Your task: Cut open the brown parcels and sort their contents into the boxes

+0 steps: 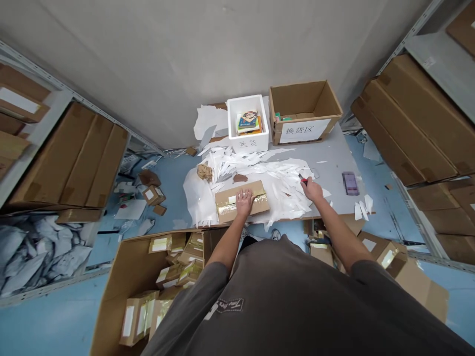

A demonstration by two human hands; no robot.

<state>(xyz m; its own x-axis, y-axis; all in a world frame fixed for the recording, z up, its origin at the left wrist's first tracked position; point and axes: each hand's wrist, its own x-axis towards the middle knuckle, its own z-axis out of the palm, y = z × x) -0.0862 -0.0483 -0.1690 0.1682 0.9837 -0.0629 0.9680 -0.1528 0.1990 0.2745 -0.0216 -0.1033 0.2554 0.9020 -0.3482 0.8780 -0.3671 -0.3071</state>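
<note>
Under my left hand [244,201] lies a taped cardboard box [226,210] near the table's front edge. The fingers are spread flat on its top, beside a strip of shiny yellowish tape and a small white label. My right hand [313,190] is closed around a red utility knife [304,181], held above the paper scraps to the right of the box. The knife's tip points up and left, away from the cardboard. Torn white paper strips [285,173] cover much of the table around both hands.
Behind the scraps stand a white foam bin [248,144] with books and an open cardboard box [306,132] with a handwritten sign. A phone [350,183] lies at the right. A large carton [122,277] of taped parcels stands at front left. Shelves with boxes flank both sides.
</note>
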